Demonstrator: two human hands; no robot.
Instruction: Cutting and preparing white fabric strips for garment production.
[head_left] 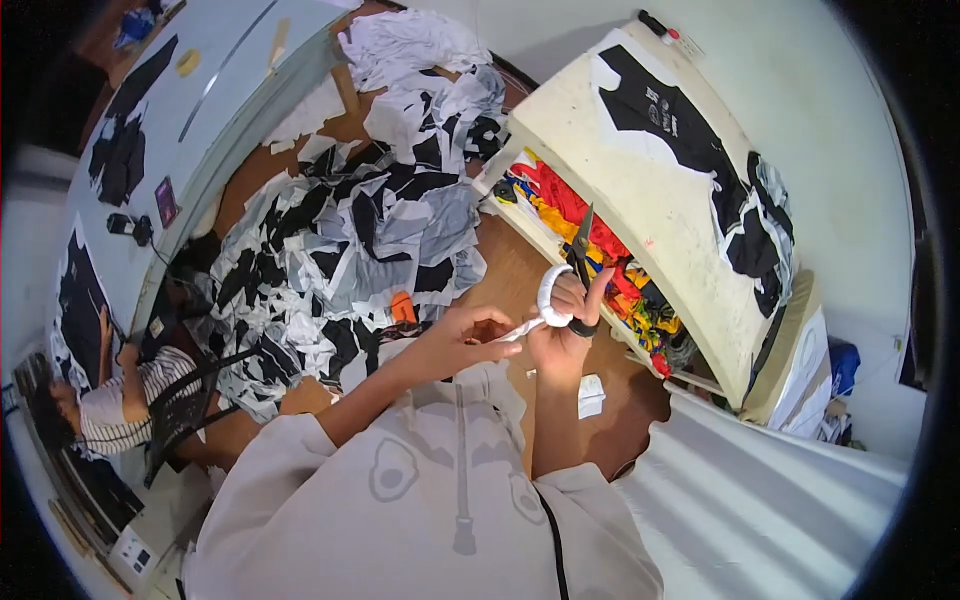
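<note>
In front of my chest, my right hand [565, 335] holds a pair of scissors [581, 240] with the dark blades pointing up and away. One handle loop [547, 293] is wrapped in white material; a black part of the other handle shows by my fingers. The right thumb sticks up. From the wrapped loop a twisted white strip [520, 331] runs to my left hand [462, 343], which pinches its end between thumb and fingers.
A large heap of black, white and grey fabric scraps [350, 240] covers the floor ahead. At right stands a cream table [640, 160] with a black shirt piece [660, 105] on top and colourful cloth [570, 205] beneath. A person [125, 400] works at the left table [225, 110].
</note>
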